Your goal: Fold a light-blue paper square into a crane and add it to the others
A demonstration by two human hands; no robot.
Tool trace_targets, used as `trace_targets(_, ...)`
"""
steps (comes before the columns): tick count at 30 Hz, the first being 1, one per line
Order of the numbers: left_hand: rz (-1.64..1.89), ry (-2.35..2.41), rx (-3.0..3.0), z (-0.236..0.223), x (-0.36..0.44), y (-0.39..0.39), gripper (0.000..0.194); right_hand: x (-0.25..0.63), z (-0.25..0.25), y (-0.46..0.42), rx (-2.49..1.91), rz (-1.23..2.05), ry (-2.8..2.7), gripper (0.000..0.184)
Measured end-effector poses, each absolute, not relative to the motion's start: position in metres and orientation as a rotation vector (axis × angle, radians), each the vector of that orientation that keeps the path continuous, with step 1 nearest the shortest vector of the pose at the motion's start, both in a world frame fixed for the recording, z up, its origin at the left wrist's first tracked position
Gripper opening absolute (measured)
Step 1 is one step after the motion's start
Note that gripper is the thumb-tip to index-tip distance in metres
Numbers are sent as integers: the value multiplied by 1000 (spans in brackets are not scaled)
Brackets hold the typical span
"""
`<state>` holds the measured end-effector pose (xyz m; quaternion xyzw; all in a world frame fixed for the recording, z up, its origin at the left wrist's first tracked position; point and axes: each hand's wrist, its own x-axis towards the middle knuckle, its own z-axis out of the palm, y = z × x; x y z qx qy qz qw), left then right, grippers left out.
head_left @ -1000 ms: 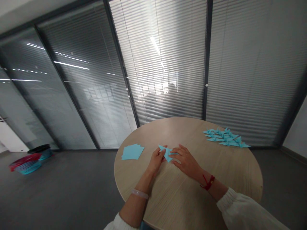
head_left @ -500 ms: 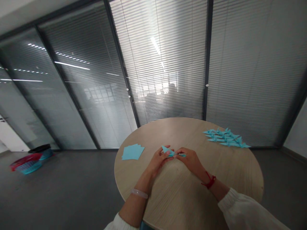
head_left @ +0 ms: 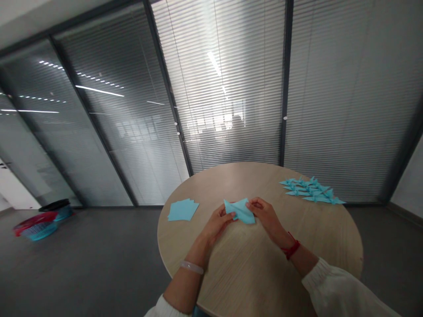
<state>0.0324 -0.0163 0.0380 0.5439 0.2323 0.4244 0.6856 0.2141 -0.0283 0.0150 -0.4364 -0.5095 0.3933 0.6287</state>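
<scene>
Between my two hands is a creased sheet of light-blue origami paper (head_left: 243,212), partly spread out just over the table. My left hand (head_left: 218,223) pinches its left edge, with the thumb on top. At the upper right edge, my right hand (head_left: 264,212) grips the paper between thumb and fingers. A small stack of flat blue paper squares (head_left: 183,210) lies to the left of my left hand. Several folded blue paper cranes (head_left: 310,190) stand in rows at the far right of the table.
The round wooden table (head_left: 261,273) stands before a glass partition with blinds (head_left: 228,145). On the floor at the left are a blue basket with a red rim (head_left: 38,226) and a darker-rimmed basket (head_left: 59,208) behind it.
The paper has gone from a narrow folded shape to a wider, opened sheet. My right hand has moved slightly up and right along with its edge; my left hand has barely moved.
</scene>
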Motion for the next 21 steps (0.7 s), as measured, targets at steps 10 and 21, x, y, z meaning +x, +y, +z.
trace_targets(10,999,645,1215,37,34,-16,43,212,8,-24,-1032,914,-1181,34)
trace_targets(21,1135,864,1411,40,33,-13,35,216,15,-38,-959,23,-1964,42)
